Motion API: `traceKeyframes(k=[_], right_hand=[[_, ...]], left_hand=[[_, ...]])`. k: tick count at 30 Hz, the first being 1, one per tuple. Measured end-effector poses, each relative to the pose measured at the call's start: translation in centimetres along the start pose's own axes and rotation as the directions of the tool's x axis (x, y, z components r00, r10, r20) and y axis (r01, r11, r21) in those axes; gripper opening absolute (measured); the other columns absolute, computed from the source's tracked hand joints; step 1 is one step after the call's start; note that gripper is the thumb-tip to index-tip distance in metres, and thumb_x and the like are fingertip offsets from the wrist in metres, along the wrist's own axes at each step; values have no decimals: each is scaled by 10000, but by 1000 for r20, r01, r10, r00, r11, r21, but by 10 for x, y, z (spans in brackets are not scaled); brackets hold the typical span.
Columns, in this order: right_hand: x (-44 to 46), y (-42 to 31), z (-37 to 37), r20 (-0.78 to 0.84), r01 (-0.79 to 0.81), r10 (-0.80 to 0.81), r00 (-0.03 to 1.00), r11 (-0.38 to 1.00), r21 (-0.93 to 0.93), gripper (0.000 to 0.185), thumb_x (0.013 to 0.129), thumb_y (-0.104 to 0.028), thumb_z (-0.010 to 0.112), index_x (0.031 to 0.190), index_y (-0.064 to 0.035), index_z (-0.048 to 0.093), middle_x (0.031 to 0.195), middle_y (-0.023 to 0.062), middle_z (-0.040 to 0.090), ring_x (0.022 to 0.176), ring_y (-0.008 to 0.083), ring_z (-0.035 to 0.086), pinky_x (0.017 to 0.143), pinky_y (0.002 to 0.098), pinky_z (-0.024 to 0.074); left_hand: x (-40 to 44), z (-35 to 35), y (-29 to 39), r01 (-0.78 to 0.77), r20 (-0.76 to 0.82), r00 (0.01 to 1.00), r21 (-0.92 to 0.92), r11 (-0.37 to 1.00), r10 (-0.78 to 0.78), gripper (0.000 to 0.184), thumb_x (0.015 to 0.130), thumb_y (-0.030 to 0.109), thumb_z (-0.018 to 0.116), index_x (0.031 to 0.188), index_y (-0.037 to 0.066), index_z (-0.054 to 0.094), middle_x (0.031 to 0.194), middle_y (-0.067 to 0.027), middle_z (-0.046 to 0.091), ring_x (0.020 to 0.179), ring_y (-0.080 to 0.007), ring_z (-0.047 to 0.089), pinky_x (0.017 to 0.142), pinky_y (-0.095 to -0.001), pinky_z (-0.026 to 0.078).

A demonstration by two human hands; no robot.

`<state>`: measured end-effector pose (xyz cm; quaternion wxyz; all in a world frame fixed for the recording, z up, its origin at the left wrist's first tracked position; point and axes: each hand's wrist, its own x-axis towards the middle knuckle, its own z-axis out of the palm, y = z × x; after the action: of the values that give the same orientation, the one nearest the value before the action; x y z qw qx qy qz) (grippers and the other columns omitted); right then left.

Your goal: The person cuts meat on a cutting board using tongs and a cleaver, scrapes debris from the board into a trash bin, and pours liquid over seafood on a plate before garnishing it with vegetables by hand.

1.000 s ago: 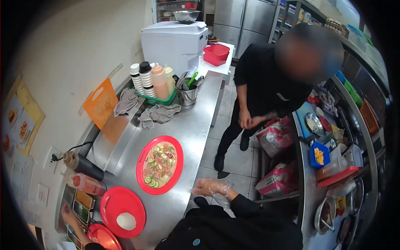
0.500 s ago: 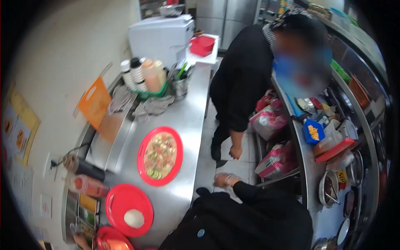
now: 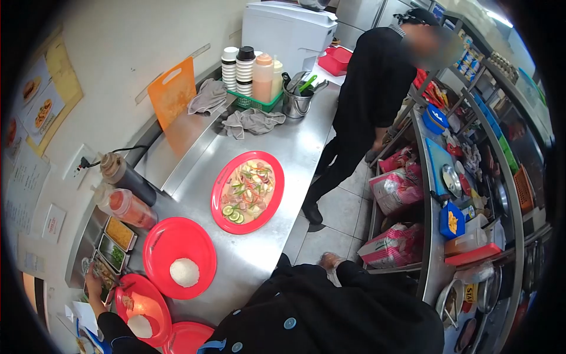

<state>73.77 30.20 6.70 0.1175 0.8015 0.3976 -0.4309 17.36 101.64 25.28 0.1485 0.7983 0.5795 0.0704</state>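
At the lower left, my left hand (image 3: 93, 284) reaches to the metal trays of toppings (image 3: 117, 253); its fingers are small and partly hidden. My right hand (image 3: 332, 261), in a clear plastic glove, hangs low beyond the counter edge, its fingers too unclear to read. Beside my left forearm, a red plate (image 3: 159, 295) bears a rice mound and some food. A larger red plate (image 3: 159, 248) holds a round mound of rice (image 3: 184, 272). Further up the counter, an oval red platter (image 3: 219, 203) carries a creamy dish with sliced vegetables.
Sauce bottles (image 3: 132, 206) stand at the left wall. Cups and bottles fill a green basket (image 3: 253, 103) near grey cloths (image 3: 253, 121) and a utensil pail (image 3: 296, 105). A person in black (image 3: 371, 82) stands across the aisle, by shelving (image 3: 433, 248) with bowls and containers.
The view has shifted, so the counter appears higher and further right. The other person has turned and stepped away up the aisle. My gloved right hand is lower, closer to my body.
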Motion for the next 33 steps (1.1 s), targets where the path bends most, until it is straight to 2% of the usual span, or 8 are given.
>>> traceKeyframes(k=[5,9,17,21,22,27,31,33], right_hand=[[-25,-18,-24,47,-53,55,997,998,-33,286,818,-275,511,1037,-150,646,1046,136,629,1045,326,582,871,404,489],[-33,-24,-27,28,5,-3,1000,997,-75,319,805,-313,524,1064,-164,635,1056,118,636,1029,316,593,873,398,483],[-21,-19,-17,-56,-79,93,994,975,210,283,770,-338,550,914,-132,680,981,108,661,967,294,614,828,386,479],[47,67,63,-239,258,-237,941,964,57,269,804,-304,566,781,-57,669,831,158,656,814,321,623,716,433,477],[62,79,90,-470,414,-360,806,910,13,194,796,-246,535,736,-92,636,717,127,619,702,291,602,636,441,453],[33,42,9,-128,81,-84,988,996,-28,194,799,-254,532,756,-93,632,722,121,619,705,295,604,622,440,454],[27,34,-18,-125,22,-41,991,989,-149,196,801,-260,530,771,-94,629,727,116,619,707,299,606,612,439,455],[21,33,-28,-139,-5,-23,990,980,-198,197,803,-263,529,779,-94,627,729,114,619,708,301,606,606,439,455]], left_hand=[[28,20,-31,-464,-64,881,83,882,470,452,630,-34,587,1061,100,604,917,-176,628,755,-271,566,711,-375,465],[8,-1,7,-114,2,993,-54,992,114,294,590,21,673,855,55,551,882,-144,651,780,-279,605,672,-361,474],[4,-3,8,-158,-228,964,-84,984,136,109,673,83,681,729,28,605,696,-131,629,647,-252,612,611,-363,477],[-2,14,-24,-192,-530,816,125,973,229,196,791,205,615,792,10,633,750,-234,620,720,-412,610,639,-477,480],[-9,13,-15,30,-513,858,124,992,38,244,802,254,595,773,13,622,757,-234,625,745,-425,613,647,-487,483],[-16,19,18,257,-694,663,-143,956,-282,129,771,152,579,769,24,594,767,-210,634,710,-376,633,656,-470,499],[-4,40,11,130,-435,558,-795,592,-706,109,769,-13,558,860,48,555,726,-120,614,634,-227,664,498,-379,524],[-23,19,43,37,-291,595,-921,387,-749,70,752,63,587,778,-1,601,753,-237,631,709,-402,645,674,-462,527]])
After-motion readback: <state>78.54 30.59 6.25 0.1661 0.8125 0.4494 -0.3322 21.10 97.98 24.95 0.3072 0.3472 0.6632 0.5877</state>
